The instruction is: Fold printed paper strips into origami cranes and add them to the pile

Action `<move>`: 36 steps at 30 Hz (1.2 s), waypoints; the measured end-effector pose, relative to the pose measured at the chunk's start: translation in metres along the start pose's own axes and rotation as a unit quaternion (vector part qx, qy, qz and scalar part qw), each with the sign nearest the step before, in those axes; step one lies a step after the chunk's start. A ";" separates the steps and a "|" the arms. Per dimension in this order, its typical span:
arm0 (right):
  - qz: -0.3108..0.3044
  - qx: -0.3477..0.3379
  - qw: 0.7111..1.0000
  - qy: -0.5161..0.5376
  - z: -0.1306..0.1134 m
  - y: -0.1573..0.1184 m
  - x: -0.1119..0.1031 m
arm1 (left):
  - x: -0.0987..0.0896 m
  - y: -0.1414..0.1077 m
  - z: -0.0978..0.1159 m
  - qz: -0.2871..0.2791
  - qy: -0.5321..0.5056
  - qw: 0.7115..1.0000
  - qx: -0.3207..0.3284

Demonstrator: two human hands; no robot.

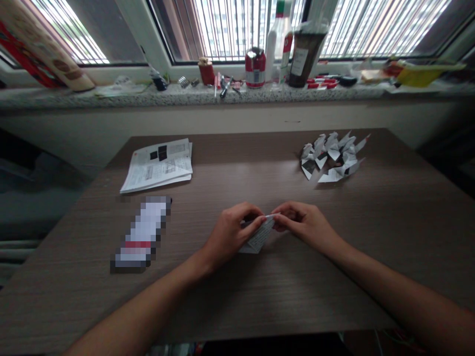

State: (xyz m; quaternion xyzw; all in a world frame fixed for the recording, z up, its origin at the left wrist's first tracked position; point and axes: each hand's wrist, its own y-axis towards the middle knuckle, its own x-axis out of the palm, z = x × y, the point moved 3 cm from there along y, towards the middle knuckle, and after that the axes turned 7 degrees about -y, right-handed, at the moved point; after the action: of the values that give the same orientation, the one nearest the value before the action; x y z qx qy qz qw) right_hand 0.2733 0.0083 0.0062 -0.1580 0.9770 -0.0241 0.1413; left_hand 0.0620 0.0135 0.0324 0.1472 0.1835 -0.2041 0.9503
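Observation:
Between my hands is a small folded piece of printed paper (261, 238), held just over the table (297, 282). My left hand (239, 225) grips its left and upper side, thumb on the near face, with the other fingers mostly behind it. With thumb and fingers, my right hand (299, 217) pinches the paper's upper right corner. Both thumbs sit close together along the top edge. The lower part of the paper hangs down as a point. My fingers hide part of its left side.
A stack of printed sheets (159, 165) lies at the back left, with a blurred-out phone (143, 235) nearer me. Several folded paper figures (334, 155) cluster at the back right. On the windowsill (178, 101) stand a red can (255, 69), a dark cup (302, 57) and bottles.

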 end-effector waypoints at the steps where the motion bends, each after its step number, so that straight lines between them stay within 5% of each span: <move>1: -0.001 -0.001 1.000 0.001 0.000 0.000 0.000 | 0.000 0.000 0.000 -0.001 0.004 1.000 0.001; 25: -0.008 -0.080 0.986 -0.143 -0.014 -0.001 -0.001 | 0.005 -0.002 0.002 -0.046 0.044 0.997 0.032; 36: 0.010 -0.034 0.993 -0.113 -0.008 0.000 -0.003 | 0.003 0.001 0.001 -0.050 0.045 0.997 0.046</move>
State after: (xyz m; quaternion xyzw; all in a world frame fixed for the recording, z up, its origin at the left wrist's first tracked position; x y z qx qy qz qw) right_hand 0.2740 0.0094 0.0142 -0.1551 0.9565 0.0289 0.2453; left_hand 0.0649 0.0133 0.0320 0.1905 0.2237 -0.2525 0.9219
